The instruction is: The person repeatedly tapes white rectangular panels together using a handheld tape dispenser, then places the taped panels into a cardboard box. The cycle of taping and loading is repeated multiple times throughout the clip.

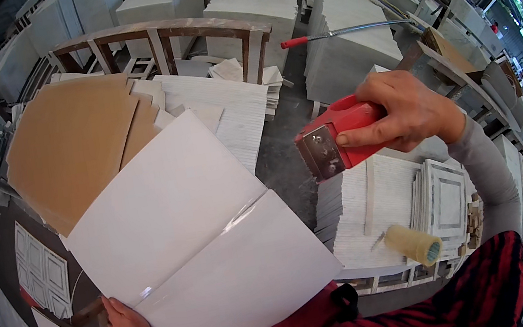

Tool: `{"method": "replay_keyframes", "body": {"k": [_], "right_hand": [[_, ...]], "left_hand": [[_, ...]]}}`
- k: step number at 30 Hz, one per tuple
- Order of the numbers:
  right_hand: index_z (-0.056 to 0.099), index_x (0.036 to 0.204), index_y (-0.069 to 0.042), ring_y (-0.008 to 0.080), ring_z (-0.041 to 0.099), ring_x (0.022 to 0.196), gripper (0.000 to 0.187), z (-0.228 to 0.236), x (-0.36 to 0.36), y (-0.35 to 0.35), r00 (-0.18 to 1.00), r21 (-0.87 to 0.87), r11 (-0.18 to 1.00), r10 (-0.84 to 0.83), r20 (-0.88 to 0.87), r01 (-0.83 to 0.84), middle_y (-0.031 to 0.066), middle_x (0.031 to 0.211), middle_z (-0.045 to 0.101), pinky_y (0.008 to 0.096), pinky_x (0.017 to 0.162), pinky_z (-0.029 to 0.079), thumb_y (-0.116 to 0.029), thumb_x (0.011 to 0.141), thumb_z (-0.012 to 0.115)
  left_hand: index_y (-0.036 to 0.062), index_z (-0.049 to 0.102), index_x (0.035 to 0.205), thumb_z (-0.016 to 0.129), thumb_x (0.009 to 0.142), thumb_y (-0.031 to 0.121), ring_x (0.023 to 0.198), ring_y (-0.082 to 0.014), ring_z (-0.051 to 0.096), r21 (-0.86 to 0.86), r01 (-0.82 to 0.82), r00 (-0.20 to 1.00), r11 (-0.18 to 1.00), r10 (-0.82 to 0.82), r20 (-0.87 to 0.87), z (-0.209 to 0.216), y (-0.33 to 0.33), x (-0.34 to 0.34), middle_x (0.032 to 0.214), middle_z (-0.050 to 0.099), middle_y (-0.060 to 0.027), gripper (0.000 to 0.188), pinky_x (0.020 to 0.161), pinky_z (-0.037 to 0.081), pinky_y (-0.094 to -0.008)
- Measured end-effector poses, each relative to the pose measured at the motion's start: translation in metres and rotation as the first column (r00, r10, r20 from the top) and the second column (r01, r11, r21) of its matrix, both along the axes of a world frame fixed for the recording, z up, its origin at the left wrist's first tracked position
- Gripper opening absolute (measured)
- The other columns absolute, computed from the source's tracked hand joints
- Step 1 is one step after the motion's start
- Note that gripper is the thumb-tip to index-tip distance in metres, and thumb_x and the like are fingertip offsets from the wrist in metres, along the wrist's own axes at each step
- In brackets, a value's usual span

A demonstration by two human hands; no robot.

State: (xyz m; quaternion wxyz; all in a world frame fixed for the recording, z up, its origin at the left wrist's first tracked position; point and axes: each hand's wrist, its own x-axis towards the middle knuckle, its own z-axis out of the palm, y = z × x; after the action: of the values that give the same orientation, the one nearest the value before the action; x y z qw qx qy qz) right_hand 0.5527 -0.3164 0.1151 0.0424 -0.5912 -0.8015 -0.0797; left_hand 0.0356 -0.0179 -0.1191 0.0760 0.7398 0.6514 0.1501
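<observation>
My right hand [407,109] is wrapped around a red tape dispenser [356,126] with a metal front plate, raised in the air to the right of a large white folded cardboard sheet [177,190]. A strip of clear packing tape [245,211] runs along the seam across the white cardboard. At the near left edge of that cardboard, my left hand [130,325] grips it, fingers partly hidden along the rim. Brown cardboard sheets [70,146] lie beyond it on the left, partly covered by the white one.
A fat roll of clear yellowish tape [413,245] lies on a stack of white panels [377,200] to the right. Behind the cardboard stands a curved wooden rack [159,32]. A red-handled metal rod [343,32] sticks out at the far right. White stacks fill the background.
</observation>
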Motion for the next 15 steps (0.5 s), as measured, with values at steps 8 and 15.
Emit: {"method": "replay_keyframes", "body": {"k": [8, 15], "right_hand": [[0.047, 0.134, -0.042, 0.0232, 0.051, 0.081, 0.087, -0.120, 0.021, 0.002, 0.979, -0.314, 0.945, -0.144, -0.143, 0.092, 0.0061, 0.089, 0.046, 0.0340, 0.066, 0.047, -0.008, 0.059, 0.075], [0.044, 0.136, -0.043, 0.0258, 0.051, 0.085, 0.087, -0.204, 0.003, 0.012, 0.916, -0.286, 0.957, -0.155, -0.370, 0.047, 0.0078, 0.092, 0.046, 0.0354, 0.073, 0.047, -0.007, 0.062, 0.073]], "left_hand": [[0.0033, 0.049, 0.133, 0.030, 0.101, 0.034, 0.106, -0.0321, 0.057, 0.038, 0.035, 0.996, 0.999, -0.032, -0.080, 0.011, -0.003, 0.007, 0.117, 0.062, -0.0164, 0.048, 0.099, 0.030, -0.0454], [0.0047, 0.048, 0.133, 0.042, 0.097, 0.023, 0.124, -0.0306, 0.044, 0.224, 0.151, 0.907, 0.963, -0.045, -0.418, 0.043, -0.021, 0.037, 0.138, 0.044, -0.0181, 0.040, 0.105, 0.024, -0.0522]]}}
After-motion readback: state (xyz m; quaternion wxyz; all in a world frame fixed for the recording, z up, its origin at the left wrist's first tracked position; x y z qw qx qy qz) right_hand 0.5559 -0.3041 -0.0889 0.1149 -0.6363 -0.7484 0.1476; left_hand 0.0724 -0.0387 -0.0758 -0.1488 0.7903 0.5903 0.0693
